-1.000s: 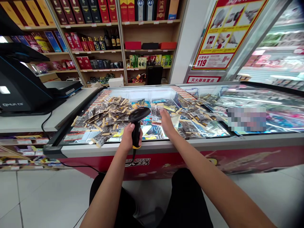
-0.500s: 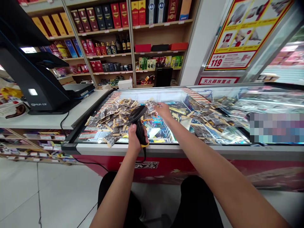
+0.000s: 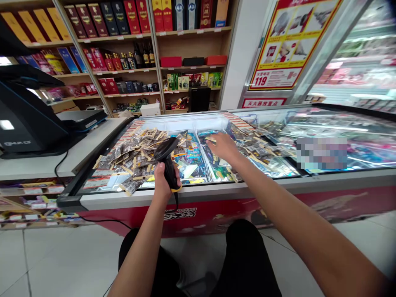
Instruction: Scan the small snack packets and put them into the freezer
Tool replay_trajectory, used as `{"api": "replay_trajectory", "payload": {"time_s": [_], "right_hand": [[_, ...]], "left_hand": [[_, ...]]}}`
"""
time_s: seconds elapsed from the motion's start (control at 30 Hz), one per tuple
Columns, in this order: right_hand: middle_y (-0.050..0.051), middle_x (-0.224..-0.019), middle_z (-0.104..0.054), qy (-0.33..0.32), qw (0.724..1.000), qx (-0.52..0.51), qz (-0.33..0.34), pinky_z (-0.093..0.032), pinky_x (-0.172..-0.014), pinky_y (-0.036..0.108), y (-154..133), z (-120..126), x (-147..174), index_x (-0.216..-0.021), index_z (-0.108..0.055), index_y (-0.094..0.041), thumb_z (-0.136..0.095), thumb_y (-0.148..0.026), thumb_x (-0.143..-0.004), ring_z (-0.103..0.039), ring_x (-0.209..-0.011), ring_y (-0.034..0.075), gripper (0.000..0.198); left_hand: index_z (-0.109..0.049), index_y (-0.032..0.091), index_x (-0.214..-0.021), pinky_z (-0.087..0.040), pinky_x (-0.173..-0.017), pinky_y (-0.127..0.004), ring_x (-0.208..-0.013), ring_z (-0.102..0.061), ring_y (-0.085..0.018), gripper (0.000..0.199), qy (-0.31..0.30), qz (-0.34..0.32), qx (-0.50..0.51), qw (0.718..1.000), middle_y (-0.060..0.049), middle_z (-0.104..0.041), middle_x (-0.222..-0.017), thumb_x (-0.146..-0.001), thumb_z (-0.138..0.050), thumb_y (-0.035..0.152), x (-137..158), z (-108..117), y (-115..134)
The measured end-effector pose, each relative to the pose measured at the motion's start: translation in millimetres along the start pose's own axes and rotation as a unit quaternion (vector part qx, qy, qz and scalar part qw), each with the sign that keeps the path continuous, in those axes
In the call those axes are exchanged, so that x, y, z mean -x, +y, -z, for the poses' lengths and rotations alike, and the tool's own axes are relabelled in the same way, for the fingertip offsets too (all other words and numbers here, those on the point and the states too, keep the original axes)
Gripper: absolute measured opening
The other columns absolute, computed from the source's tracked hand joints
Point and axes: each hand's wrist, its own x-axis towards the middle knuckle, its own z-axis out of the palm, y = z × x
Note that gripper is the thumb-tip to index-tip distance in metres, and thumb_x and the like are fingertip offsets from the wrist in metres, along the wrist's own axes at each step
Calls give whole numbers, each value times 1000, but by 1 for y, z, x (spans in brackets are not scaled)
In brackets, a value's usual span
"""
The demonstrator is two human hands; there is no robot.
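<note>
My left hand (image 3: pixel 166 181) is wrapped round the handle of a black barcode scanner (image 3: pixel 168 159), whose head tilts over the near edge of a chest freezer (image 3: pixel 108 202). Behind the scanner, a heap of small snack packets (image 3: pixel 136 152), dark with tan edges, spreads across the left of the glass top. My right hand (image 3: pixel 224 145) hovers over the middle of the glass, fingers stretched out and no packet visible in them. To its right lies a second spread of similar packets (image 3: pixel 262 150). Coloured packages (image 3: pixel 188 154) show through the glass beneath.
A counter (image 3: pixel 93 132) on the left carries a black checkout machine (image 3: pixel 27 119). The scanner's cable hangs down the freezer front. Shelves (image 3: pixel 130 72) of boxes and bottles stand behind. A black box (image 3: pixel 199 99) sits past the freezer's far edge.
My right hand has moved right, away from the left heap, and the packet it held is no longer in its fingers. The view has swung right. My left hand still grips the scanner.
</note>
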Motion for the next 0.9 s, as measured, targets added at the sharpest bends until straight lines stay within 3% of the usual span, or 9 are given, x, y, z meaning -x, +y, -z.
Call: {"api": "replay_trajectory", "payload": {"time_s": [0.1,0.2,0.33,0.47,0.6,0.7,0.8,0.9], "right_hand": [[27,-123,-73,8,983,158,-93,-44,-110,67,42,43,34,-116,-78,-17,-66,-65,-97,-65,-124,50,54],[29,-120,-73,-38,963,208,-166,-47,-103,72,77,71,61,-120,-78,-17,-68,-83,-87,-67,-119,55,75],[27,-132,-71,-86,963,172,-187,-53,-101,66,94,77,78,-140,-71,-18,-78,-88,-73,-67,-122,53,98],[27,-144,-67,-67,975,118,-175,-56,-101,57,90,66,80,-154,-61,-15,-89,-77,-70,-66,-126,50,108],[26,-149,-64,-23,982,119,-147,-55,-105,53,81,58,75,-157,-58,-12,-88,-55,-79,-64,-133,48,94],[23,-133,-73,34,990,87,-103,-54,-107,53,72,54,67,-136,-72,-12,-83,-46,-83,-67,-126,45,64],[18,-119,-78,81,993,-58,-70,-57,-102,53,57,42,53,-123,-76,-17,-76,-54,-88,-71,-114,41,51],[13,-126,-77,67,960,-263,-68,-62,-95,52,32,18,35,-134,-70,-24,-68,-61,-93,-74,-111,35,55]], "left_hand": [[-61,21,-102,-36,-33,-23,-32,-49,-12,59,-10,-2,-9,1000,6,-58,-56,-84,-63,77,0,0,0],[-62,19,-101,-36,-33,-23,-32,-49,-12,61,-48,26,-24,998,5,-58,-56,-84,-63,78,0,1,0],[-63,18,-105,-37,-33,-24,-31,-51,-13,65,-105,66,-51,991,4,-60,-56,-83,-65,79,-2,3,0],[-64,17,-106,-36,-32,-23,-32,-52,-14,65,-114,64,-62,989,4,-61,-57,-83,-65,78,-2,4,3],[-64,17,-106,-35,-32,-24,-32,-52,-14,64,-113,65,-63,989,4,-61,-56,-84,-64,77,-2,3,4],[-64,17,-106,-36,-32,-24,-32,-52,-14,63,-113,65,-66,989,4,-61,-57,-84,-64,77,-2,3,3],[-64,17,-106,-37,-33,-23,-33,-53,-14,62,-107,65,-61,990,4,-61,-57,-85,-64,75,-1,4,1],[-64,17,-106,-37,-33,-22,-32,-51,-13,61,-103,65,-46,992,4,-62,-57,-86,-63,75,0,5,0]]}}
